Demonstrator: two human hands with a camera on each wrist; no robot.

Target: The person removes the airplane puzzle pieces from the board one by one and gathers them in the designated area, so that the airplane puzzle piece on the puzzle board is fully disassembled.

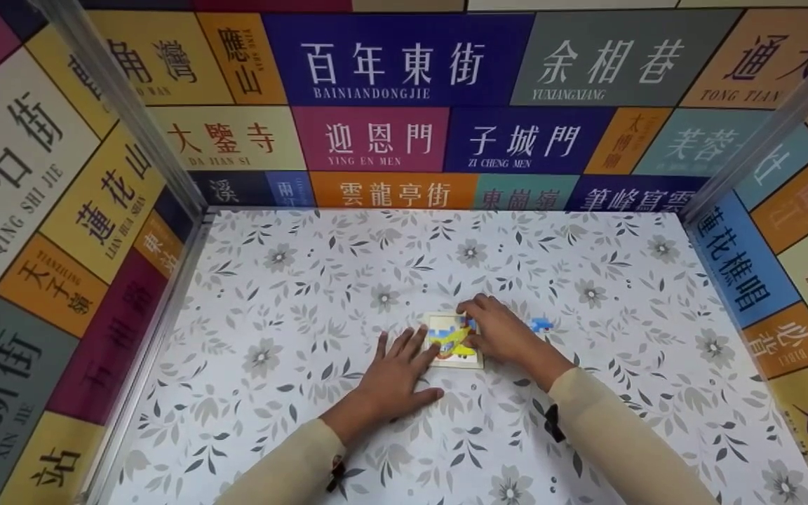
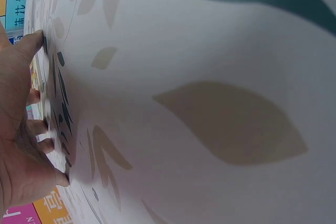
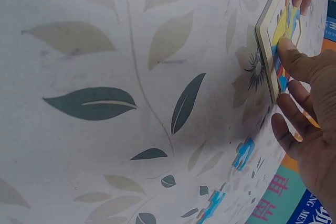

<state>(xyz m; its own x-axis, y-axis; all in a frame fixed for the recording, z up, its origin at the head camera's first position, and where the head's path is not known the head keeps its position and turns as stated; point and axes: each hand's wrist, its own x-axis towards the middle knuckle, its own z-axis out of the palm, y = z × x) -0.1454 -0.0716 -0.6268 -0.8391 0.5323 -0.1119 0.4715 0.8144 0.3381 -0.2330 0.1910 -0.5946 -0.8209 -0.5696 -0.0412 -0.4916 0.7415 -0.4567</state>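
We spread our left grip (image 1: 393,375) apart against the little puzzle (image 1: 459,348) on the bench (image 1: 348,259), maybe so it won't slide, while our right grip (image 1: 503,333) clamps its right side, with blue pieces (image 1: 541,326) near, maybe for easy reach.

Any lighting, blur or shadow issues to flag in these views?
Head: even light, wall lettering readable, small puzzle lacks fine detail; left wrist: large printed leaf soft-edged, left hand cut off at the frame edge; right wrist: soft shadow on tablecloth near right hand.
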